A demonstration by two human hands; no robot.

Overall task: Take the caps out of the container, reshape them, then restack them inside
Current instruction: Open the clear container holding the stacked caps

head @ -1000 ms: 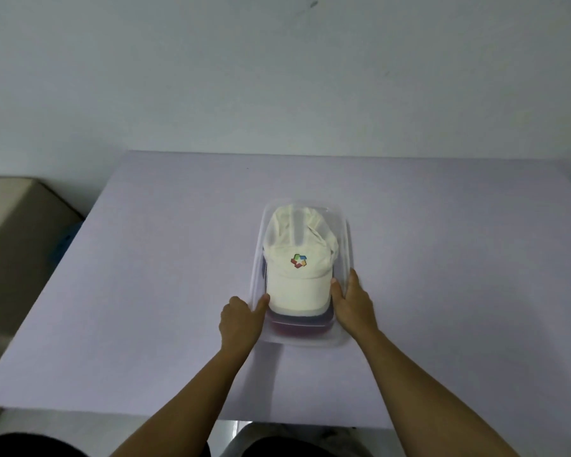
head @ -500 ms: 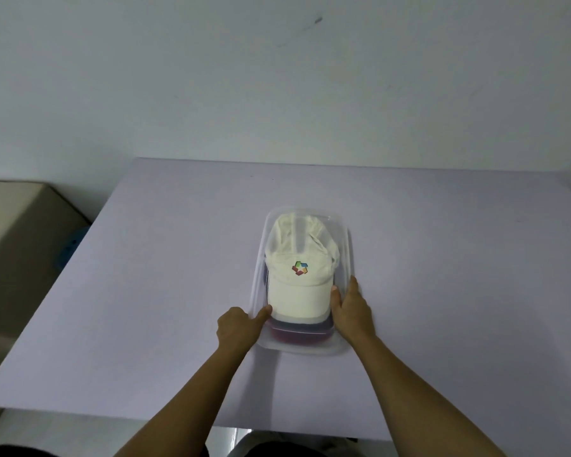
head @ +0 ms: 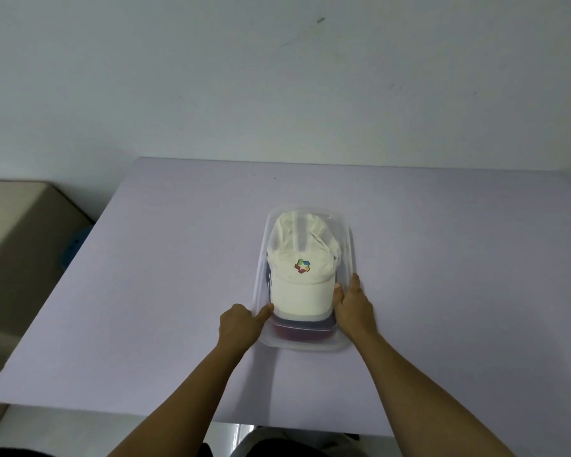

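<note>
Far left of the container (head: 349,249), past the table (head: 145,291) edge: a beige block (head: 14,242) and something blue (head: 75,249), both lower than the top. From that edge in to the container the top is bare lavender, with plenty of room to lay caps out.

Left hand (head: 241,324) at the container's near-left corner. Fingers (head: 233,313) are curled against the outside of the wall. The thumb hooks over the rim, tip at the white cap (head: 302,258) brim. It reads as clasping the wall.

Inside the container: the white cap with its coloured badge is on top, crown creased and pointing away from the person. A dark cap (head: 305,321) brim shows under it, and a red cap (head: 297,333) is lowest. The stack fills the tub nearly wall to wall.

Right hand (head: 355,308) at the near-right wall: thumb inside by the brim, fingers laid along the outside, pinching the wall.

My read: nothing is out yet. Removal, reshaping and restacking all remain.

Right of the container there is as much open top again. The near table edge lies not far behind the wrists, and beyond the container the table runs well back to the wall (head: 277,77).
</note>
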